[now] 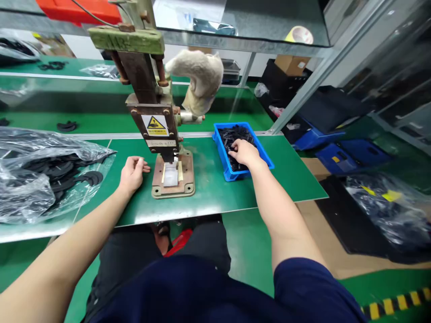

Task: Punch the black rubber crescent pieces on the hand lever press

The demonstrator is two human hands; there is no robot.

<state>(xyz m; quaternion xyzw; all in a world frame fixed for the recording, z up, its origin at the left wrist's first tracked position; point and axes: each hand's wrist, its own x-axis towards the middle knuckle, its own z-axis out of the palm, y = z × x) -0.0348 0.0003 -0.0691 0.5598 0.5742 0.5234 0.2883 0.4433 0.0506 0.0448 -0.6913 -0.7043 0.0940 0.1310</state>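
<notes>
My left hand (132, 173) rests on the green tabletop just left of the press base (157, 185), its fingers curled in and no object visible in them. My right hand (245, 152) reaches into a blue plastic bin (230, 174) full of small black strip-like parts (235, 133). Its thumb and fingers are drawn together at the parts, and the exact piece between the fingertips is too small to make out. Between my hands stands a bench press (156, 123) with a yellow warning label. A clear block (170, 176) lies under its ram. Cloth wraps the press handle (202, 78).
On the left, a clear plastic bag (27, 179) spills black curved pieces (90, 178). Behind the press runs a second green surface with another black piece (66, 126). A metal frame post (323, 74) rises at right. Bagged dark items (393, 211) lie beyond the table's right edge.
</notes>
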